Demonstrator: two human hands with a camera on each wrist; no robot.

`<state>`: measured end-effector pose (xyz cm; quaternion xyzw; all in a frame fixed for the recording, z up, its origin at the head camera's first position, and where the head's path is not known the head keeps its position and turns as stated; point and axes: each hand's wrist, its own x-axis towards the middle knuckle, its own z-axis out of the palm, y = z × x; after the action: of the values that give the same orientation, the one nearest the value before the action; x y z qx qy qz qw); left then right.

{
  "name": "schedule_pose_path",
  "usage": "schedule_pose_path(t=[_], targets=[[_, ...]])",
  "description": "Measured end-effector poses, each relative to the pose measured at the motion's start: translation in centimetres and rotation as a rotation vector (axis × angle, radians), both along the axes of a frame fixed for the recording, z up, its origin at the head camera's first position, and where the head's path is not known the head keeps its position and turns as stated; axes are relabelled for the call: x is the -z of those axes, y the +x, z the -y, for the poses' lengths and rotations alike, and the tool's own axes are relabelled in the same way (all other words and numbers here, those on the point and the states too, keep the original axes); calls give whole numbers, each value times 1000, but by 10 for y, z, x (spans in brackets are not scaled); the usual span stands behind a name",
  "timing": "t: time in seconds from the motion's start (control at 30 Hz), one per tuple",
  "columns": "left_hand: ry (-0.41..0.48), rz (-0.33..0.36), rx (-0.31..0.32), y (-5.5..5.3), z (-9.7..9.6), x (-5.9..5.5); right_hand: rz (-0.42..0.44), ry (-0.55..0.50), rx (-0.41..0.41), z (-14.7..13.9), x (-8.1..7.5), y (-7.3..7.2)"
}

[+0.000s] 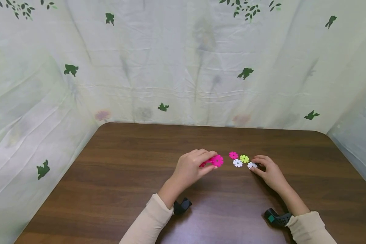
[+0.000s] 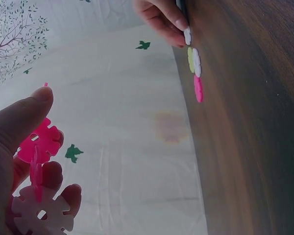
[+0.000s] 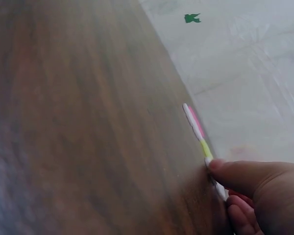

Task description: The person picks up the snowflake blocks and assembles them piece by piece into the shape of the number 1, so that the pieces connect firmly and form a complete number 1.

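Note:
Raised over the table, my left hand (image 1: 187, 167) holds a small chain of notched flower-shaped linking discs (image 1: 218, 160) between thumb and fingers. In the left wrist view the chain has a bright pink disc (image 2: 45, 139), a pink one edge-on and a pale disc (image 2: 32, 208) slotted together. Down at the tabletop, my right hand (image 1: 271, 174) pinches a white disc (image 1: 251, 165) by its edge. Just left of it lie a yellow-green disc (image 1: 244, 159), another white disc (image 1: 237, 163) and a pink disc (image 1: 233, 155), flat and close together.
The brown wooden table (image 1: 116, 169) spreads under both arms. Pale curtains (image 1: 177, 61) with green leaf and bird-like prints hang behind it and along the sides. Both wrists wear dark straps with a device, the right one (image 1: 276, 218) near the tabletop.

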<state>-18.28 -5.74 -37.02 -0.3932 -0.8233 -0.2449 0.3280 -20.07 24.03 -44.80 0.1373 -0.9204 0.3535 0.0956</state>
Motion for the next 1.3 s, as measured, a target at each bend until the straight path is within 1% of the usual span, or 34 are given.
schedule_pose_path(t=[0.2, 0.4, 0.5, 0.63, 0.8, 0.93, 1.3], targets=[[1, 3, 10, 0, 0, 0, 49, -15, 35, 2, -3, 1], [-4, 5, 11, 1, 0, -1, 89, -61, 10, 3, -7, 2], [-3, 3, 10, 0, 0, 0, 95, -112, -7, 3, -9, 3], [-1, -1, 10, 0, 0, 0, 100, -207, -31, 5, -12, 3], [-2, 1, 11, -1, 0, 1, 122, -307, -63, 10, -20, 5], [2, 5, 11, -1, 0, 1, 116, -347, -91, 14, -27, 8], [2, -3, 8, 0, 0, 0, 33, -329, -131, 27, -47, 15]])
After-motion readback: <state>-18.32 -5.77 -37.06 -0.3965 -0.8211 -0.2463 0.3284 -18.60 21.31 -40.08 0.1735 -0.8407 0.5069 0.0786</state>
